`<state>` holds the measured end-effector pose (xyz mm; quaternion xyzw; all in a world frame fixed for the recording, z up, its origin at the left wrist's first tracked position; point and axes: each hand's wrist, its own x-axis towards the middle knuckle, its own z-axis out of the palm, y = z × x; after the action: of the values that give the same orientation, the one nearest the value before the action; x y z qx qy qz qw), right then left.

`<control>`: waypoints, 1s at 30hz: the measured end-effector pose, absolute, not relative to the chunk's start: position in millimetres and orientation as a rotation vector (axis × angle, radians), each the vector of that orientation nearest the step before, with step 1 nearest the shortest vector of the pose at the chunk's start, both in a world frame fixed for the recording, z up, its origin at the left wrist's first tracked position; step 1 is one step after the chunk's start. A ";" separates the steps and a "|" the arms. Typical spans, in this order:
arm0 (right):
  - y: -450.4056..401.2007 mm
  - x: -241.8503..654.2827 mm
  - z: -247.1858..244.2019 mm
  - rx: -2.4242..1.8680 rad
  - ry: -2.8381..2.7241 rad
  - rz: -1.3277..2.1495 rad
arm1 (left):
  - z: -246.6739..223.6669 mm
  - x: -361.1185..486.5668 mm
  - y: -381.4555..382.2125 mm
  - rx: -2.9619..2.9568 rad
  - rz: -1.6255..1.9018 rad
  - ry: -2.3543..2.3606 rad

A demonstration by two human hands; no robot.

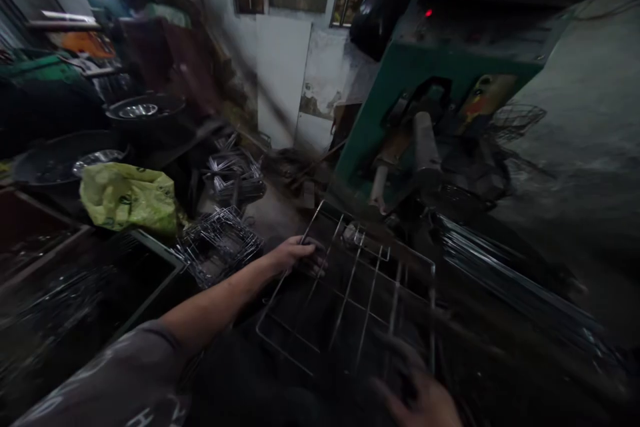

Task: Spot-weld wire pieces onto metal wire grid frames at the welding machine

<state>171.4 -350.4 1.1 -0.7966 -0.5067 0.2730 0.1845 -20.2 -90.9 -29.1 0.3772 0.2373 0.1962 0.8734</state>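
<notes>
A rectangular wire rack [345, 299] with several cross wires is tilted in front of me, below the machine. My left hand [303, 255] is closed on its left side wire, with the thumb on top and the fingers curled beneath. At the rack's near right corner, my right hand [423, 387] is smeared by motion. Its thumb and fingers are apart, and no object shows between them. Whether its fingertips touch the rack's wires is too blurred to say. A small wire loop [387, 253] is at the rack's far edge.
A green machine [365, 107] with thick metal rods [425, 140] stands ahead. Long metal wires [500, 270] lie on the right. To the left are piled wire frames [220, 243], a yellow-green sack [127, 197] and a dark bin [160, 250]. Dark round basins [65, 147] stand farther back.
</notes>
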 end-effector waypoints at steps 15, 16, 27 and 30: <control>-310.9 131.1 -9.8 -2.285 -2.008 1.008 | -27.6 -21.8 -92.9 0.790 0.412 0.539; -312.1 132.4 -10.4 -2.241 -2.017 0.967 | -26.7 -22.1 -93.2 0.790 0.415 0.538; -317.8 135.2 -28.9 -2.084 -2.223 0.773 | -27.9 -24.5 -92.4 0.788 0.423 0.533; -319.3 134.8 -32.9 -2.032 -2.252 0.733 | -30.4 -23.8 -92.0 0.789 0.432 0.526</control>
<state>134.8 -319.3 -32.9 -0.6511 -0.7216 0.2348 0.0103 -23.8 -92.0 -30.4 0.3767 0.2512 0.2062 0.8675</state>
